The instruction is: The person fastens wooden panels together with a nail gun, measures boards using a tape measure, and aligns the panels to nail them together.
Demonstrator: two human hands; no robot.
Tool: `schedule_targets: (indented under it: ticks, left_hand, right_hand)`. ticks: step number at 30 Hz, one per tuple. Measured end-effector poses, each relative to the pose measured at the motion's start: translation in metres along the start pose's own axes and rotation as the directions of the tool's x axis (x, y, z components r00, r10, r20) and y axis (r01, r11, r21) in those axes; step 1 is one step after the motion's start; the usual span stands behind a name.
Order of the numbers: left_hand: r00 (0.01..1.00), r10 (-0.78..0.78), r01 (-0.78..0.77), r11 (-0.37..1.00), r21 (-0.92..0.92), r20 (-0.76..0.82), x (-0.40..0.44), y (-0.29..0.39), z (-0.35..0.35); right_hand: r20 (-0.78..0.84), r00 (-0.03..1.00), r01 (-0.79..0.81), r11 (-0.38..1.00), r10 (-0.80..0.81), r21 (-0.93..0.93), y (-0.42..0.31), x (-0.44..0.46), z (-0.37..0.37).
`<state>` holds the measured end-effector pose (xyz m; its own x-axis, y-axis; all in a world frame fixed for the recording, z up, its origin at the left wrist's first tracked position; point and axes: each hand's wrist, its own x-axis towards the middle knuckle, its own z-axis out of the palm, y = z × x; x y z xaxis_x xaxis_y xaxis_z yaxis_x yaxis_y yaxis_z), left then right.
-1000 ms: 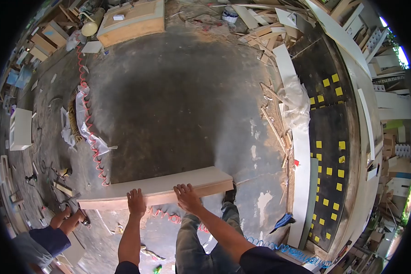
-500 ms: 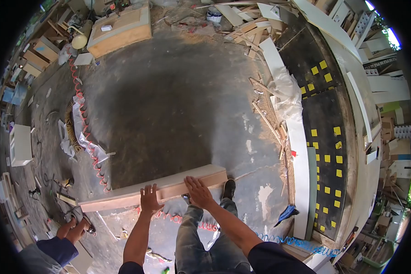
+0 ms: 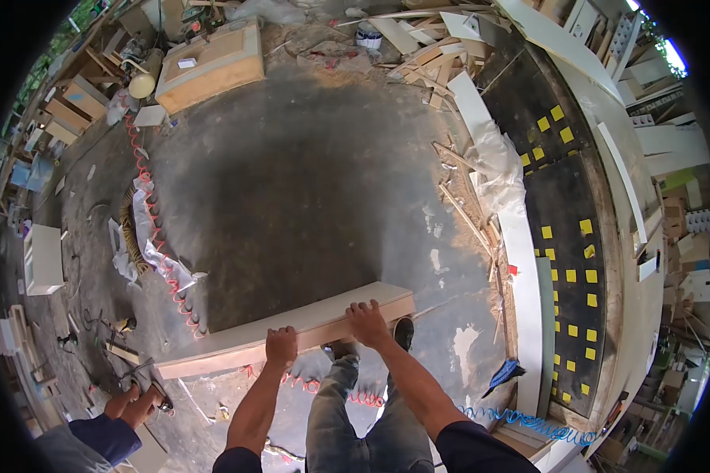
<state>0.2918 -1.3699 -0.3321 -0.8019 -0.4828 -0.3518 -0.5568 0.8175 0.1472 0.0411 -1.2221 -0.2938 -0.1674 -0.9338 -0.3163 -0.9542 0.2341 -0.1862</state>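
Note:
A long pale board [image 3: 323,313] with a light wooden edge lies across the view in front of my legs, tilted up toward the right. My left hand [image 3: 282,345] has its fingers curled over the top of the near edge, around the board's middle. Nearer the right end, my right hand [image 3: 368,322] grips the same edge, its fingertips bent over it. The undersides of both grips are hidden.
A red coiled hose [image 3: 168,272] runs down the left. A person's legs [image 3: 137,398] are at lower left. At right stand a long white board [image 3: 526,292] and a black panel [image 3: 569,252] with yellow squares. A blue coiled hose [image 3: 540,428] lies lower right.
My fingers, flatter and more spread half a second ago, are now curled over the board's edge. In view, the board and both hands have shifted slightly right.

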Motion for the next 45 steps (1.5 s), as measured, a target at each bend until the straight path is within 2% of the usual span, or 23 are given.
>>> schedule_targets:
  ticks: [2,3,4,6,9,16,24,27,29,33,36,38,39,42,45]
  left_hand:
    - [0.997,0.006,-0.004,0.999,0.033,-0.08,0.0,0.006,-0.004]
    - [0.998,-0.055,0.054,0.998,0.02,0.021,-0.002,0.007,-0.009]
    - [0.998,-0.051,0.05,0.998,0.021,0.021,-0.004,0.007,-0.015]
    - [0.986,-0.038,0.023,0.995,0.093,0.16,-0.014,0.002,-0.03]
    - [0.978,-0.096,0.087,0.995,0.057,0.185,-0.018,-0.004,-0.025]
    - [0.979,-0.122,0.122,0.992,0.013,0.166,-0.02,0.007,-0.032]
    - [0.963,-0.132,0.14,0.99,-0.017,0.237,-0.016,0.019,-0.03]
    - [0.981,-0.11,0.108,0.994,0.017,0.16,-0.019,0.023,-0.029]
    - [0.979,-0.106,0.105,0.994,0.014,0.175,-0.018,0.024,-0.029]
    - [0.959,-0.118,0.124,0.992,-0.008,0.259,-0.02,0.029,-0.042]
    - [0.96,-0.118,0.13,0.991,-0.032,0.254,-0.026,0.037,-0.048]
    - [0.968,-0.103,0.107,0.994,-0.006,0.229,-0.032,0.046,-0.051]
    - [0.953,-0.118,0.124,0.992,-0.004,0.28,-0.033,0.053,-0.056]
    - [0.948,-0.109,0.107,0.994,0.022,0.3,-0.042,0.074,-0.063]
    - [0.948,-0.082,0.079,0.997,0.023,0.308,-0.05,0.105,-0.079]
  right_hand:
    - [0.007,1.0,0.022,1.0,-0.022,-0.012,0.004,0.0,0.002]
    - [0.01,1.0,0.022,0.999,-0.021,-0.034,0.004,0.001,0.003]
    - [0.01,1.0,0.02,0.998,-0.019,-0.055,0.005,0.003,0.003]
    - [0.039,0.999,0.004,1.0,-0.003,-0.026,0.004,0.003,0.001]
    - [0.075,0.997,-0.016,1.0,0.015,0.012,0.001,0.003,-0.005]
    - [0.085,0.996,-0.031,0.999,0.028,0.033,0.006,-0.014,-0.008]
    - [0.084,0.994,-0.071,0.995,0.065,0.065,0.004,-0.029,-0.009]
    - [0.056,0.996,-0.066,0.996,0.063,0.059,0.004,-0.037,-0.011]
    - [0.041,0.997,-0.073,0.996,0.071,0.054,0.003,-0.044,-0.016]
    - [-0.058,0.987,-0.143,0.98,0.152,0.136,0.001,-0.073,-0.026]
    - [-0.105,0.966,-0.217,0.959,0.238,0.18,0.001,-0.114,-0.027]
    - [-0.041,0.965,-0.245,0.947,0.259,0.209,0.001,-0.146,-0.026]
    - [-0.041,0.956,-0.274,0.936,0.29,0.223,0.002,-0.163,-0.024]
    - [-0.015,0.923,-0.364,0.885,0.385,0.291,0.01,-0.223,-0.017]
    - [0.055,0.831,-0.529,0.757,0.554,0.383,0.018,-0.285,-0.012]
